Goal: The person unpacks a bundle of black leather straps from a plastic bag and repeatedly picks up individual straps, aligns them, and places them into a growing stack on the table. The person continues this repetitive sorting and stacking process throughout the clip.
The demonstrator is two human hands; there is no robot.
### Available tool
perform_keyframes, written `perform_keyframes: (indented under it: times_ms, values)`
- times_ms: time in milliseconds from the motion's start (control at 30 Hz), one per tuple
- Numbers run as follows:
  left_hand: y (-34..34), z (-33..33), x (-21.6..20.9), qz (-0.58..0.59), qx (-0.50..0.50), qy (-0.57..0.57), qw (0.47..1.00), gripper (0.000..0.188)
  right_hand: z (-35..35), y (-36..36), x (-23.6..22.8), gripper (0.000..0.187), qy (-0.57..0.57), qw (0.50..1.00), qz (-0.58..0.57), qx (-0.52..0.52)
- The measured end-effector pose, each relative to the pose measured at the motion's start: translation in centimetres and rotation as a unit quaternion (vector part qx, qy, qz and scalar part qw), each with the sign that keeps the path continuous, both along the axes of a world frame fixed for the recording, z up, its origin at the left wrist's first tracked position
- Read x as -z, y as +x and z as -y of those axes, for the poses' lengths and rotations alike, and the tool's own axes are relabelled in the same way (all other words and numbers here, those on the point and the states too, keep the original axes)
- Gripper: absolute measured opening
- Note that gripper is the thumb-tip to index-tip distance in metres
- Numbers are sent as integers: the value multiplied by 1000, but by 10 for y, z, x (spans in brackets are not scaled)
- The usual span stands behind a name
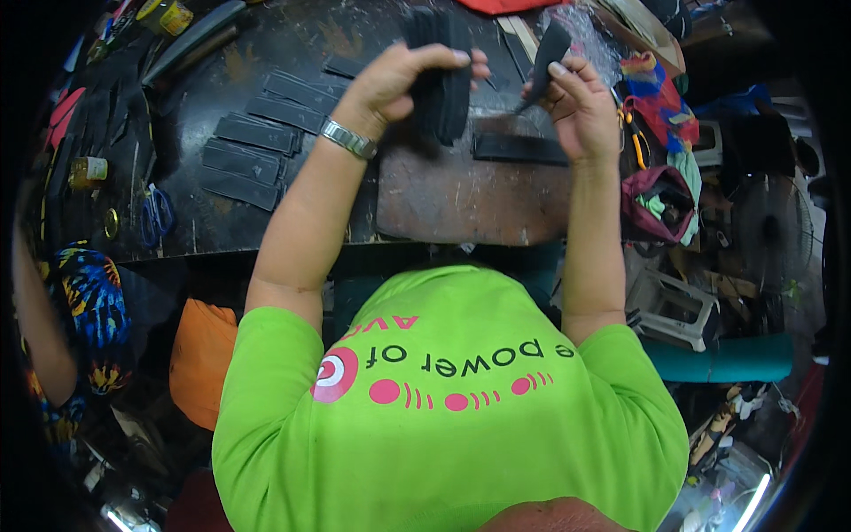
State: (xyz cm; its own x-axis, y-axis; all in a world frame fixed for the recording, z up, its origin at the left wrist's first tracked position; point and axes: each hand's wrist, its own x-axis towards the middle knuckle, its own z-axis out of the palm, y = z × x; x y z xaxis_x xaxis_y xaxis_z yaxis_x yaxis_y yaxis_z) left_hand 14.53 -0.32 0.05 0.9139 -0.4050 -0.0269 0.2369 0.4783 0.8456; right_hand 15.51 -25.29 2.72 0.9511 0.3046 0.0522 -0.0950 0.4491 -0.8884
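Your left hand (390,82) is clamped on a thick stack of black strips (454,102), thumb over the far part, stack above the worktop (306,40). Your right hand (578,102), farther right, pinches a single dark piece (551,55) between thumb and fingers; it's off the surface, tilted. Low black pile (519,149) lies at the far right of the brown board (470,206), near your right wrist. More flat strips (254,133) sit in overlapping rows to the left.

Handling, judged by look: each piece thin, light, bendy, likely leather-like or synthetic; not fragile, though it may crease. Pinch singles near one end or along an edge. The stack should be heavier and stiffer; loose layers could slide or fan, so wrap it across the middle, thumb one side, fingers opposite. Surface slip: can't tell, stack is blurred. Exact finger contact behind the stack is hidden.
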Motion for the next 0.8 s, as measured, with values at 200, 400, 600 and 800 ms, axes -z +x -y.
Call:
perform_keyframes:
  times_ms: [200,400,600,800]
  values:
    - [11,-15,1,-113,-75,-119,984,25,39,-14,-9,15,-409,898,120,-109]
    - [11,-16,1,-121,-78,-107,984,27,36,-22,-11,17,-496,835,163,-173]
    - [11,-16,1,-119,-70,-105,985,27,24,-19,-8,18,-543,800,200,-160]
    - [9,-13,-1,-112,-81,-103,985,26,19,-14,-6,20,-582,762,230,-164]
